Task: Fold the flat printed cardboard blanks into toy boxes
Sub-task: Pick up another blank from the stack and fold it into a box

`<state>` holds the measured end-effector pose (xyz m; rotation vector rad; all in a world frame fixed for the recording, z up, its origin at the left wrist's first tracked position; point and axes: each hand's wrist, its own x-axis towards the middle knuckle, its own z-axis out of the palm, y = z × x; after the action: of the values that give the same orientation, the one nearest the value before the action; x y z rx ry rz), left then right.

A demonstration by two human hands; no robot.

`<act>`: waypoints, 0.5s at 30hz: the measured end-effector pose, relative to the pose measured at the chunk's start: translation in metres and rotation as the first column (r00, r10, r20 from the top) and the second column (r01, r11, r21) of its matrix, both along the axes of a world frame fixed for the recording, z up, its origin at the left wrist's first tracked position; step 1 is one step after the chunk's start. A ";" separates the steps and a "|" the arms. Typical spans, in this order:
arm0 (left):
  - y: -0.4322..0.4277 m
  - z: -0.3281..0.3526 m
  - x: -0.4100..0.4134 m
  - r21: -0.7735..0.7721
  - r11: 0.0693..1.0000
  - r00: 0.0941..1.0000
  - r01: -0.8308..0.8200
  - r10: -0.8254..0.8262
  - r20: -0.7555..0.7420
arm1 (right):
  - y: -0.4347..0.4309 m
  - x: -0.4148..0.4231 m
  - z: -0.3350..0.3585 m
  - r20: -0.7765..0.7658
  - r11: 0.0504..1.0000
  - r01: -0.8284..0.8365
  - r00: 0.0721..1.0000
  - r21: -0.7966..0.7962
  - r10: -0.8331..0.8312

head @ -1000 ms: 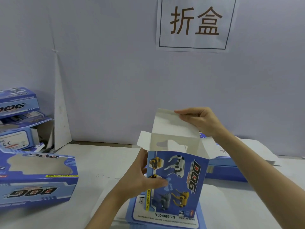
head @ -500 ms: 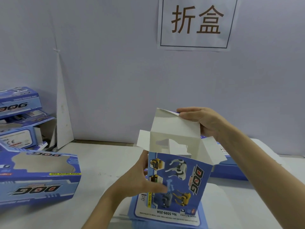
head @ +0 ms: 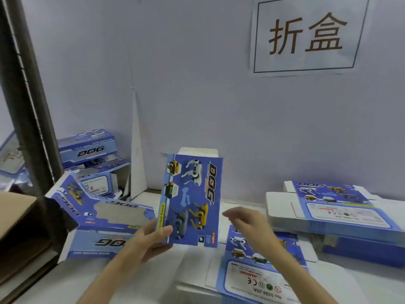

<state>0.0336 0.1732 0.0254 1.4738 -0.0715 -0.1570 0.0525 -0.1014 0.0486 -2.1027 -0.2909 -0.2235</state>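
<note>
Nearest to me, at about 5 o'clock, there's a stack of flat blanks [head: 258, 279] on the table [head: 65, 281], glossy blue print with a white warning panel, thin card with crisp die-cut edges

Just above that, the right hand [head: 247, 224] hovers with its fingers loose and spread, holding nothing, a bit motion-blurred. The left hand [head: 149, 238] at 7 o'clock grips the upright box [head: 192, 200] by its lower left corner, thumb on the printed front and the other fingers behind. That box is dead centre, lifted off the table, standing tall and slim, with a white flap edge [head: 197, 150] poking up at 12 o'clock

My guess: this one is squared up and the top closure is what's in hand. I can't tell if that flap is fully tucked, so next the free hand probably needs to press it home, or the box goes to the pile

At 9 o'clock lies a finished windowed box [head: 105, 229], at 3 o'clock another pile of blanks [head: 333, 209], and at 10 o'clock more boxes [head: 87, 148] stacked against the wall. A paper sign [head: 306, 36] hangs at 1 o'clock
</note>
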 end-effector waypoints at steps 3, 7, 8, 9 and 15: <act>0.026 0.012 -0.009 0.000 0.995 0.984 -0.098 0.096 -0.153 | 0.036 -0.005 -0.033 -0.055 0.891 -0.182 0.983 -0.415 0.175; 0.058 0.061 -0.010 -0.016 0.990 0.956 -0.142 0.133 -0.261 | 0.049 -0.004 -0.051 0.006 0.832 -0.161 0.981 -0.531 0.194; 0.066 0.082 -0.005 -0.031 0.991 0.958 -0.129 0.116 -0.262 | 0.048 -0.003 -0.052 0.011 0.842 -0.162 0.981 -0.515 0.195; 0.077 0.103 0.004 -0.055 0.985 0.959 -0.163 0.145 -0.242 | 0.048 0.000 -0.053 0.025 0.847 -0.159 0.980 -0.507 0.199; 0.100 0.198 0.062 -0.313 0.844 0.850 -0.436 0.500 0.163 | 0.049 0.008 -0.056 0.036 0.841 -0.153 0.979 -0.519 0.200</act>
<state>0.0955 0.2731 0.2236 1.1939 0.0767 0.4239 0.0602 -0.0525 -0.0071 -2.5792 -0.6573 -0.1368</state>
